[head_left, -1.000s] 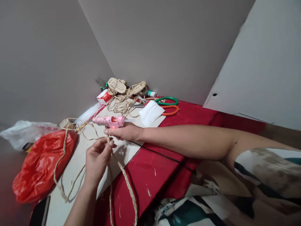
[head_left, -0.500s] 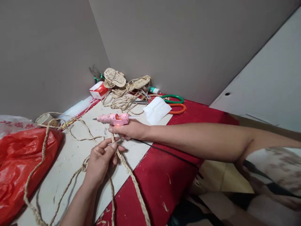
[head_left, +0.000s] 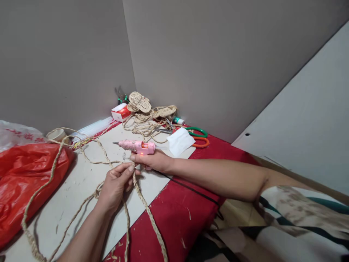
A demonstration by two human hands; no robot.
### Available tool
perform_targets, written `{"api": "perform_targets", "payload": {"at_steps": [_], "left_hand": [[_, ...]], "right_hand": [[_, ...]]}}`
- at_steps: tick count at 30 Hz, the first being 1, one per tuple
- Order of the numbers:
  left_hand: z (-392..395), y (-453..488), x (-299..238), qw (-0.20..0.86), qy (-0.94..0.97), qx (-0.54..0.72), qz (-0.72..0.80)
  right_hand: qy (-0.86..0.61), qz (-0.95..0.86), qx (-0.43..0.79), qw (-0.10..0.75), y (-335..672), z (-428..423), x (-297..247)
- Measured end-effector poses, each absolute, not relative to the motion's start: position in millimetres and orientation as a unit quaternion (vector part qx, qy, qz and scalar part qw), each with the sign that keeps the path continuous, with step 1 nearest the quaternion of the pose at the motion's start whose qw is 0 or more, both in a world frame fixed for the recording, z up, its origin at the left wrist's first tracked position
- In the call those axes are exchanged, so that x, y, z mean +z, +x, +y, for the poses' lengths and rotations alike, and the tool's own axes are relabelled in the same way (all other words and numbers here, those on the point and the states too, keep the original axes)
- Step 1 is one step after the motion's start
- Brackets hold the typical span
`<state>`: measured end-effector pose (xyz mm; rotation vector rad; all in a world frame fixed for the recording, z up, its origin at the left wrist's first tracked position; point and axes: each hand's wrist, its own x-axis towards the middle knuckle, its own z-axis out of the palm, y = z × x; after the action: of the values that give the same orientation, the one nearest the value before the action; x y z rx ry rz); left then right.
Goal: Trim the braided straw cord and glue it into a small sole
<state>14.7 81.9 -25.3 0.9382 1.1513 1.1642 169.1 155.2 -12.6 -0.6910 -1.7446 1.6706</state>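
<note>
My right hand (head_left: 155,161) is closed around a pink hot glue gun (head_left: 137,146), whose metal nozzle points left and whose orange light glows. A clear glue stick (head_left: 161,147) sticks out of its back. Just below it, my left hand (head_left: 116,183) pinches a braided straw rope (head_left: 147,209) near its upper end. The rope runs down from my fingers over the red cloth to the bottom edge of the view. Other lengths of thinner straw cord (head_left: 77,214) loop around my left forearm. Part of the rope end is hidden by my fingers.
Woven straw soles (head_left: 139,102) and loose cord lie at the back corner by a red-white box (head_left: 121,112). Scissors with green and orange handles (head_left: 201,142) rest under a white tissue (head_left: 180,141). A red plastic bag (head_left: 32,182) lies at left; the glue gun's black cable (head_left: 191,189) crosses the cloth.
The camera view has shifted, so the table items sit lower in the picture. Both hands keep their grips, the left on the rope and the right on the glue gun.
</note>
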Motion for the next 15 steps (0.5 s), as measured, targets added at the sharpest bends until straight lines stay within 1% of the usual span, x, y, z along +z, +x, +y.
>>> {"api": "perform_targets", "payload": {"at_steps": [2,4,8,12,15], "left_hand": [[81.7,12.5,-26.6,0.598,0.403,0.499,0.481],[82.1,10.0,-26.3,0.611,0.392,0.505,0.467],[82.5,6.0,-22.6,0.615,0.346,0.552,0.443],[81.8,4.3,-20.3,0.629,0.31,0.564,0.437],[81.2,3.8,-20.5,0.637,0.302,0.562,0.433]], "right_hand": [[-0.245,-0.677,0.617,0.319,165.5,152.9,-12.6],[-0.258,-0.687,0.597,0.324,163.8,155.4,-9.9],[-0.288,-0.75,0.5,0.324,174.0,169.5,11.7],[-0.195,-0.835,0.385,0.342,193.7,173.2,29.2],[-0.149,-0.893,0.279,0.319,201.9,168.3,14.9]]}}
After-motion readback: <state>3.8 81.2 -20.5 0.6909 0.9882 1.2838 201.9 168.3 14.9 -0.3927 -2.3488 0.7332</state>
